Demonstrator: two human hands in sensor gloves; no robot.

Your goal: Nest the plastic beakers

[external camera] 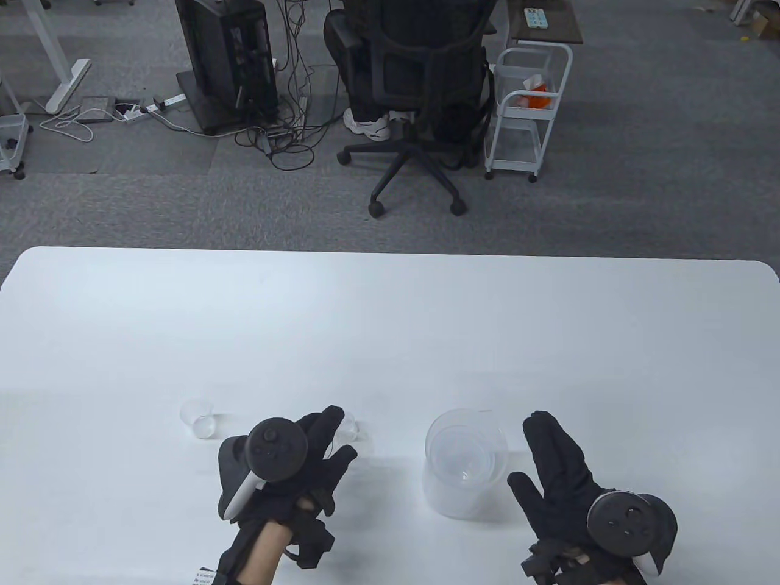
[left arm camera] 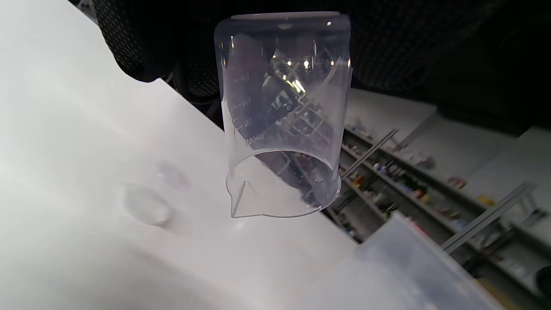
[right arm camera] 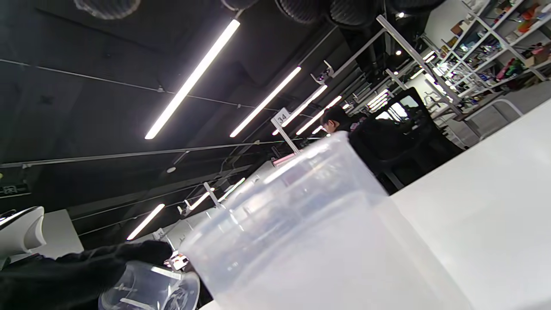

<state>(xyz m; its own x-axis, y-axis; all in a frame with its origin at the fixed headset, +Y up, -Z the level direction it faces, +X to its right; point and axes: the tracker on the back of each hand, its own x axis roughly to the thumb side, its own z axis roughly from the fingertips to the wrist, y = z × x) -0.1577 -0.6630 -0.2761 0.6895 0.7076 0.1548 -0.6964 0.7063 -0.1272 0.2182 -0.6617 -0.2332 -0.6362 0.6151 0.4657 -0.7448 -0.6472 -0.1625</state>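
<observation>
My left hand (external camera: 329, 442) grips a small clear 100 ml beaker (external camera: 345, 428) and holds it above the table, left of the large beaker. In the left wrist view this beaker (left arm camera: 282, 116) hangs from my gloved fingers (left arm camera: 142, 47), its spouted mouth pointing away. The large translucent beaker (external camera: 466, 466) stands upright with at least one smaller beaker nested inside. It also shows in the right wrist view (right arm camera: 310, 241). My right hand (external camera: 533, 457) is open with spread fingers just right of it; I cannot tell if it touches. A tiny beaker (external camera: 198, 418) stands at the left.
The white table (external camera: 390, 329) stretches wide beyond the beakers. The tiny beaker also shows in the left wrist view (left arm camera: 146, 203). An office chair (external camera: 420, 103) and a white trolley (external camera: 527, 109) stand on the floor beyond the far edge.
</observation>
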